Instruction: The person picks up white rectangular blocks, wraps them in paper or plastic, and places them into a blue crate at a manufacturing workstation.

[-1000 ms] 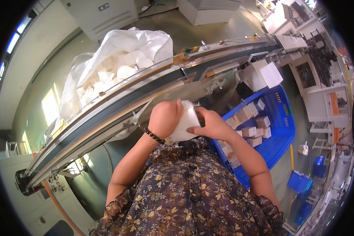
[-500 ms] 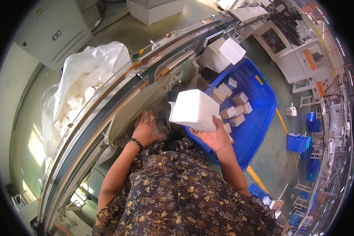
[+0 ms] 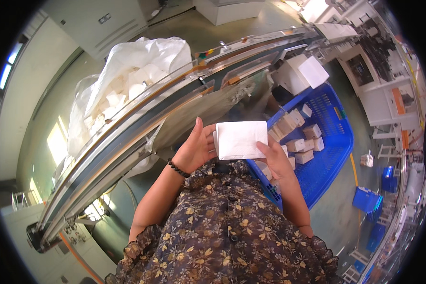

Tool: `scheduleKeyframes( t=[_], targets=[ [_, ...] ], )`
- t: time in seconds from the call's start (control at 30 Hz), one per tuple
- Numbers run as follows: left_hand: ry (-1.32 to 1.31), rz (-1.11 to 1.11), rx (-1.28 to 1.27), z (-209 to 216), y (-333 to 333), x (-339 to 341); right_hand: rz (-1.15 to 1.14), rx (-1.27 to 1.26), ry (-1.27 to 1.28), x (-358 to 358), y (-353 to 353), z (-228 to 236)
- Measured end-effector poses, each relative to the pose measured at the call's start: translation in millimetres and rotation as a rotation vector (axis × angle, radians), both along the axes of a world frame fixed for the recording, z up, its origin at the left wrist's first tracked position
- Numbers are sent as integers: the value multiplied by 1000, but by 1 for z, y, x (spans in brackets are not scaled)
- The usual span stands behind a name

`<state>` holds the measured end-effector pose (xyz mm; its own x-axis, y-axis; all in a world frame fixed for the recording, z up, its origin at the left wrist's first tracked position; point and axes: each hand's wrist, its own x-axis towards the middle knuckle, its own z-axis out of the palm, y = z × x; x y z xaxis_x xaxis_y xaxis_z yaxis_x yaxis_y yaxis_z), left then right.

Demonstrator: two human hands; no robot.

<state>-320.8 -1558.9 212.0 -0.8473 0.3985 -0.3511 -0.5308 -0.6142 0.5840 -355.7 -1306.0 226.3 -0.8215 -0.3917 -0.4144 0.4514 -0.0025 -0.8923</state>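
In front of my chest is a white stack of folded paper tissues (image 3: 244, 137), its broad face turned up. My right hand (image 3: 275, 158) grips its right side, thumb on top and the other fingers mostly hidden. At the stack's left edge is my left hand (image 3: 194, 147), fingers spread and thumb raised; some fingertips pass behind the edge, and whether they touch it I cannot tell. A dark bead bracelet circles that wrist. Just right of my hands, a blue plastic crate (image 3: 338, 137) contains several small white and beige blocks (image 3: 296, 145).
A conveyor-like rail (image 3: 175, 97) runs diagonally on my left, with a grey-green cloth (image 3: 184, 125) hanging along its near side. Beyond it stands a white bag (image 3: 168, 49) of paper scraps. A white box (image 3: 313, 72) sits by the crate's far end. Machines and blue bins line the right.
My left hand has come up from beside the hanging cloth to the stack's left edge. The stack has been turned so its broad face shows, still in my right hand. The whole view has shifted.
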Motion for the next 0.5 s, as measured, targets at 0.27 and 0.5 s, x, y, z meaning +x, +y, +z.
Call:
scheduleKeyframes(
  t=[0.27, 0.5],
  targets=[
    [-62, 180, 189, -5, -26, 30, 238, -54, 13, -12, -13, -6],
    [94, 229, 43, -12, -29, 38, 291, 32, -91, -20, -32, 3]
  ],
)
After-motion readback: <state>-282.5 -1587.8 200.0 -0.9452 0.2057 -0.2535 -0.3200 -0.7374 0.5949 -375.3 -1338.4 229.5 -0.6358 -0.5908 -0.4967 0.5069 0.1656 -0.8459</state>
